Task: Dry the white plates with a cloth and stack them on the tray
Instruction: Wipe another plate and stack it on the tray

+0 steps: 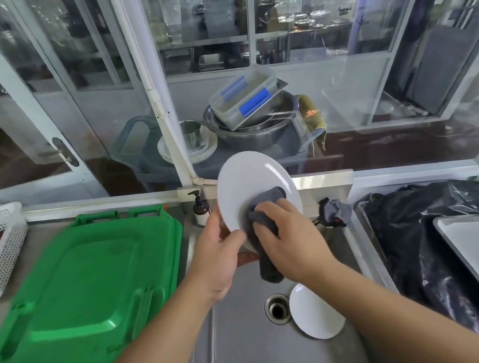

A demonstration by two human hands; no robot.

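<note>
Above the sink (246,340), left hand (218,249) grips tilted plate (249,180), face toward viewer.

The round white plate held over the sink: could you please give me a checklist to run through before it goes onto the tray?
1. Hold on the round white plate: the left hand grips its lower left edge, thumb on the face. Ok.
2. Dark grey cloth: the right hand presses it against the plate's lower face. Ok.
3. Plate dry: the upper face shows only a glint; drops are too small to tell. Cannot tell.
4. White rectangular tray at the right: bare surface shows, with stacked plates at the frame edge. Ok.
5. Second white plate lies in the steel sink by the drain, not yet dried. Not ok.
</note>
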